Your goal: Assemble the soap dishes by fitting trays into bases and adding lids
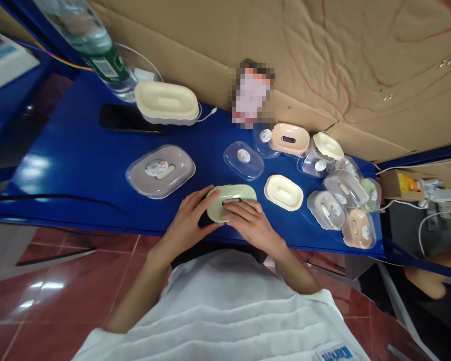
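A light green oval box (244, 191) sits at the front edge of the blue table, with a slot in its top. My left hand (190, 215) grips its left end between thumb and fingers. My right hand (251, 224) lies over its front and right side, fingertips at the slot. Just right of it is a cream oval piece (283, 192). A clear lid with a round label (244, 160) lies behind. To the left rests a grey oval box under a clear cover (161, 184).
Several boxes and lids crowd the right end, including a peach box (290, 138). At the back left stand a water bottle (97, 47), a black phone (130, 119) and a large cream-topped box (167, 102). Another person's arm (428, 281) shows at far right.
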Motion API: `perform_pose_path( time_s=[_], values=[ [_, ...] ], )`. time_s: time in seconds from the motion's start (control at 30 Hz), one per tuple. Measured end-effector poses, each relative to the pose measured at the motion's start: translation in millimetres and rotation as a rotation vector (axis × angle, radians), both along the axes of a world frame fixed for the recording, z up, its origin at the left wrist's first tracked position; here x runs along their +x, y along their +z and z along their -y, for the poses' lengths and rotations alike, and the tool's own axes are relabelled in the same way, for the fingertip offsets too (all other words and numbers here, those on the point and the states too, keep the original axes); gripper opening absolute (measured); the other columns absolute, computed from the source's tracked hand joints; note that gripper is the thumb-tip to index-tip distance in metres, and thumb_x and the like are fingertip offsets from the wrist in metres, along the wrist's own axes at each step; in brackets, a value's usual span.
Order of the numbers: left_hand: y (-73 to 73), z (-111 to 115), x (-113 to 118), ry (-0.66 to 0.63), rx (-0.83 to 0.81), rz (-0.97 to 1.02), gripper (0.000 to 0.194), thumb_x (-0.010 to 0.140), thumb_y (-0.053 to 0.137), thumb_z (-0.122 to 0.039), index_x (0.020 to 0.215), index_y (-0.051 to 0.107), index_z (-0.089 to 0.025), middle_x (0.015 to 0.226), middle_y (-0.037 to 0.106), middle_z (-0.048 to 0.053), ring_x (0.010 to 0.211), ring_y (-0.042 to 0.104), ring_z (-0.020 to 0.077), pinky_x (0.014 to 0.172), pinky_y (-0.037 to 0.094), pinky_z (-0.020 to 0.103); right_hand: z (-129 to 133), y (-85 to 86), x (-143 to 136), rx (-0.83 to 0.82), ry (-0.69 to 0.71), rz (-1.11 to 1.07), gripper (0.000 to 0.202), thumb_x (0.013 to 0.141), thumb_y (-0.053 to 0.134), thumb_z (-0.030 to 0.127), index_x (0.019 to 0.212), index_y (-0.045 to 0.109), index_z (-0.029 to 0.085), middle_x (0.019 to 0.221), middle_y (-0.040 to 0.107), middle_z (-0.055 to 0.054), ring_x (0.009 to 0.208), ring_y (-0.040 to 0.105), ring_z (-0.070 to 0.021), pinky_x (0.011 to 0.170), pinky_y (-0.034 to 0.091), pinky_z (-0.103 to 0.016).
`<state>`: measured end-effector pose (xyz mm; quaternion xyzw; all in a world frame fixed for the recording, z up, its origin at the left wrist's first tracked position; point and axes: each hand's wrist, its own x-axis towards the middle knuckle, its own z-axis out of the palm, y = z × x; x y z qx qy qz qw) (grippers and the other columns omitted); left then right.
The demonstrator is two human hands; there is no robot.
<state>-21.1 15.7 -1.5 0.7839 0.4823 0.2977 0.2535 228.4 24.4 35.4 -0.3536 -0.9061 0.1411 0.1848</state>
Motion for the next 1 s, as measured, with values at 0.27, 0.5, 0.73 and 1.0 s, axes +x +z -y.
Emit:
perform_pose_path(
  time_s=[0.27,0.5,0.73,1.0],
  values=[
    [-0.4,2.9,6.0,0.043,0.058,-0.065,0.061,0.102,0.070,-0.036,0.159,0.050,-0.030,0.173,0.041,0.017,0.152,0.048,0.0389,0.123,0.043,0.060,-1.2,-6.3,-0.3,-0.046,0.014,0.028,0.034,0.111,0.055,0.019,0.141,0.071,0.027,0.151,0.069,-0.005,0.151,0.055,-0.0207,0.130,0.040,-0.044],
    [6.2,4.5,5.1,0.024,0.075,-0.016,0.060,0.092,0.072,-0.018,0.149,0.057,-0.030,0.175,0.033,0.015,0.158,0.042,0.0395,0.125,0.041,0.064,-41.2,10.7,19.4,-0.016,-0.291,0.060,0.046,0.115,0.044,0.032,0.159,0.056,0.027,0.168,0.052,-0.010,0.162,0.039,-0.0293,0.132,0.036,-0.057],
    [10.9,5.4,-2.4,-0.034,0.035,0.046,0.041,0.095,0.071,-0.025,0.135,0.062,-0.026,0.166,0.042,0.016,0.154,0.046,0.0350,0.126,0.045,0.056,-57.3,-4.9,20.7,0.019,-0.534,0.073,0.061,0.109,0.055,0.055,0.160,0.053,0.021,0.140,0.066,-0.018,0.141,0.057,-0.0376,0.121,0.047,-0.060],
    [4.4,7.8,-25.5,-0.060,-0.064,-0.022,0.042,0.099,0.073,-0.047,0.135,0.063,-0.029,0.169,0.042,0.012,0.152,0.051,0.0351,0.123,0.050,0.055,-56.9,-9.2,33.6,-0.024,-0.469,0.037,0.054,0.108,0.061,0.048,0.159,0.057,0.028,0.163,0.052,-0.015,0.160,0.042,-0.0358,0.128,0.044,-0.057]
  ],
)
